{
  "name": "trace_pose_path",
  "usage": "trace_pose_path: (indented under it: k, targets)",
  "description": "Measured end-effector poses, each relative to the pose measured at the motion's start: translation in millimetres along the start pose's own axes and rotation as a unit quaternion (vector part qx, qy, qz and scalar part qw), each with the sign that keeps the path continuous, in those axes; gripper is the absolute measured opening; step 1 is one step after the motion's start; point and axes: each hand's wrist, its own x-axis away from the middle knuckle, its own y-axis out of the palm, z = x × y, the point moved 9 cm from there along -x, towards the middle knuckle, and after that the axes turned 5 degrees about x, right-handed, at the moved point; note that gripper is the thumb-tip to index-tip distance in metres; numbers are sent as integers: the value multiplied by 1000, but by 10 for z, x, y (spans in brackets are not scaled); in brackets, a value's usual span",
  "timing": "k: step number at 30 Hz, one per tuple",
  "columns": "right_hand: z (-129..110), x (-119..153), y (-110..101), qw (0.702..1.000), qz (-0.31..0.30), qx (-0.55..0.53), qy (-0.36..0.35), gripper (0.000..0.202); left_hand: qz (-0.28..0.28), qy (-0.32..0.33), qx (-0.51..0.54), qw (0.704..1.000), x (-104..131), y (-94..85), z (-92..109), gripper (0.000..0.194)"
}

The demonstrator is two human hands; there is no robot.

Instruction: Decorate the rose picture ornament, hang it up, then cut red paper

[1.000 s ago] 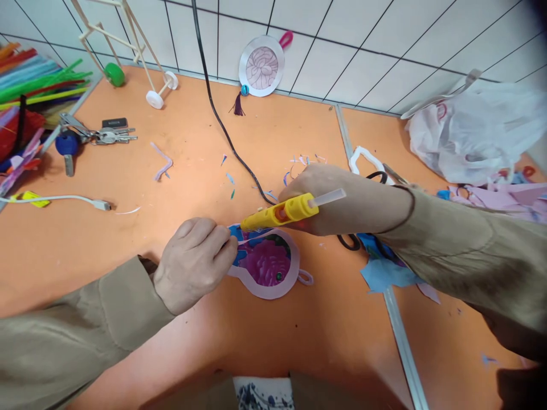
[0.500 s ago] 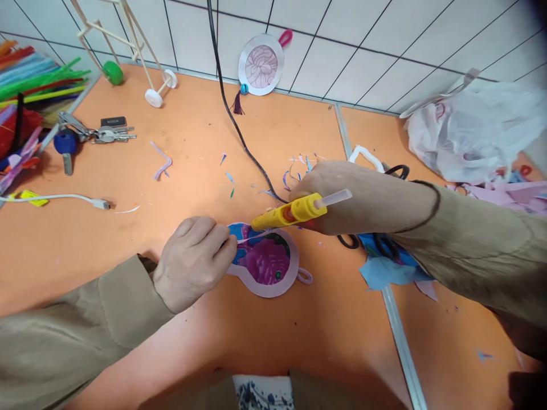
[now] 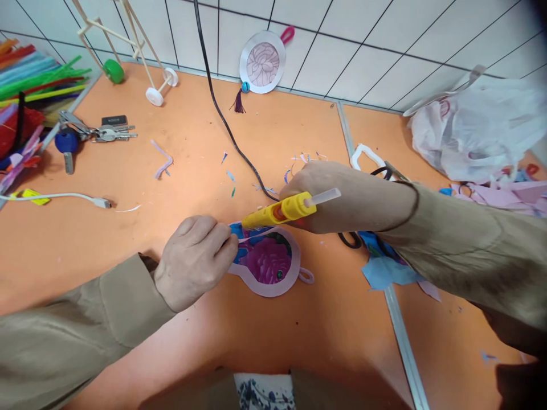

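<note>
A yellow hot glue gun (image 3: 294, 206) is gripped in my right hand (image 3: 329, 185), whose fingers are mostly hidden behind it. A clear glue stick (image 3: 325, 197) sticks out of its back end. The nozzle points left, over the upper edge of a flat fish-patterned paper craft piece (image 3: 268, 261) in purple and blue. Around that piece runs a pale pink paper rim (image 3: 273, 290), its upper side lifted as a thin strip. Pinched at the left end, the rim is between the closed fingers of my left hand (image 3: 196, 259). A small pink loop (image 3: 306, 275) sits at its right.
A black cord (image 3: 222, 119) runs down to the glue gun. Scissors (image 3: 351, 240) and blue scraps (image 3: 387, 273) lie under my right forearm. Round pendant (image 3: 262, 61), stick frame (image 3: 139, 48), keys (image 3: 109, 132), white cable (image 3: 64, 197), pipe cleaners (image 3: 34, 74) and plastic bag (image 3: 474, 125) surround the work.
My right hand has moved the glue gun a little to the left along the upper edge of the craft piece, and the cord has shifted left with it. My left hand stays in place.
</note>
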Motion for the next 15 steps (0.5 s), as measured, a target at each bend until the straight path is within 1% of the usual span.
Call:
trace_pose_path:
  k: [3,7,10,13,15]
  targets:
    - [36,16,2,1000,1,-4,16,18,-1,0,-3,1000,-6,2,-4,18]
    - [-44,-9,-53,999,30,-39,-15,22,-5,0,-1,1000,-14,7,4,17]
    - [-88,-36,-47,999,23,-22,-29,22,-9,0,-1,1000,-9,17,11,16]
    - [-13,-34,-6,1000,1,9,4,19,-8,-1,-1,1000,6,22,4,15]
    - [63,-15,28,999,-7,11,31,18,-5,-2,1,1000,15,21,-5,15]
